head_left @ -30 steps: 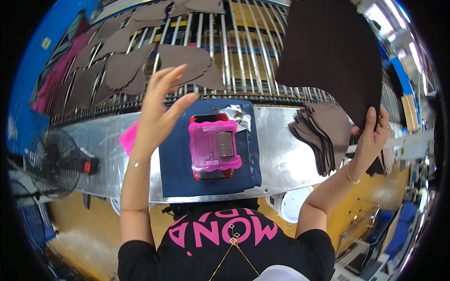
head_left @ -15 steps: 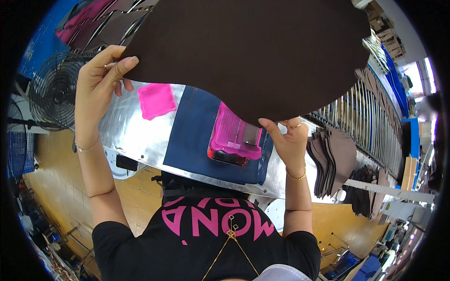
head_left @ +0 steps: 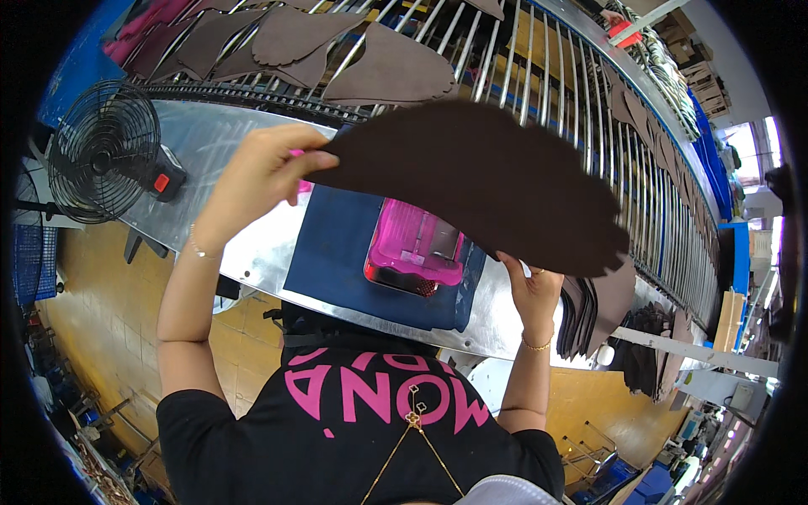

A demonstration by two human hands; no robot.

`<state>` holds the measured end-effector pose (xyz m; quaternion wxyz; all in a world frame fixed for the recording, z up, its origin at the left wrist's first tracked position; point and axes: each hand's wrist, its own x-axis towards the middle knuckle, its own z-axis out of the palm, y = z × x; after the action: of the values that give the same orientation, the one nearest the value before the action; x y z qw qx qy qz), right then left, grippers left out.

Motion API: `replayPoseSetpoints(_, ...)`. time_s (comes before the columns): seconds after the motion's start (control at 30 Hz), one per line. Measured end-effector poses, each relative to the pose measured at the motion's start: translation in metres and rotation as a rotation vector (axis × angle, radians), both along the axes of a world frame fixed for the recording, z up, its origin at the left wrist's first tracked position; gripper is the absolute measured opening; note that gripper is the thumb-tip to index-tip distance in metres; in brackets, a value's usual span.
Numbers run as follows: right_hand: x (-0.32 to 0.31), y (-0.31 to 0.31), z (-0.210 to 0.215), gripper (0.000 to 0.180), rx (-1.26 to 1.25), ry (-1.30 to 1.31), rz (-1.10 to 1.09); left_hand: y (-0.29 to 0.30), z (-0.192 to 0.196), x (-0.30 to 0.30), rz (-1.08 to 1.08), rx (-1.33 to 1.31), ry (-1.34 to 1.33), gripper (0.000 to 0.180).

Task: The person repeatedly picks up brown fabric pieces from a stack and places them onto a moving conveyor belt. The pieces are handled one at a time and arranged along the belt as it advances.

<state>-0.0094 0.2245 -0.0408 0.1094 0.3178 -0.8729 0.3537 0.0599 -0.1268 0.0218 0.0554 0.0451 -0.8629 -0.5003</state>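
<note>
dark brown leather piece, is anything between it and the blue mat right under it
Yes. Both hands, left hand and right hand, hold the dark brown leather piece above the blue mat, and a pink box-shaped device sits on that mat directly beneath it.

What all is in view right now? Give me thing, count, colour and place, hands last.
large leather piece: one, dark brown, held up over the bench by both hands
pink machine: one, pink, on the blue mat, partly hidden by the leather piece
blue mat: one, dark blue, on the metal bench
metal bench: one, silver, in front of the person
cut leather pieces: several, brown, lying on the rod conveyor
rod conveyor: one, metal rods, behind the bench
stacked leather pieces: one stack, dark brown, right end of the bench
fan: one, black, left of the bench
left hand: fingers gripping the piece's left edge
right hand: fingers holding the piece's lower edge
</note>
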Motion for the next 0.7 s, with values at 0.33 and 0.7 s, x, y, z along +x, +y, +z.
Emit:
replayPoseSetpoints(0.33, 0.038, 0.126, -0.038, 0.012, -0.06, -0.238, -0.47, 0.074, -0.024, -0.051, -0.492, -0.239, 0.381, 0.011)
replayPoseSetpoints(0.7, 0.021, 0.168, 0.115, 0.021, -0.163, 0.145, -0.684, 0.145, 0.03, -0.127, -0.522, -0.038, 0.57, 0.035)
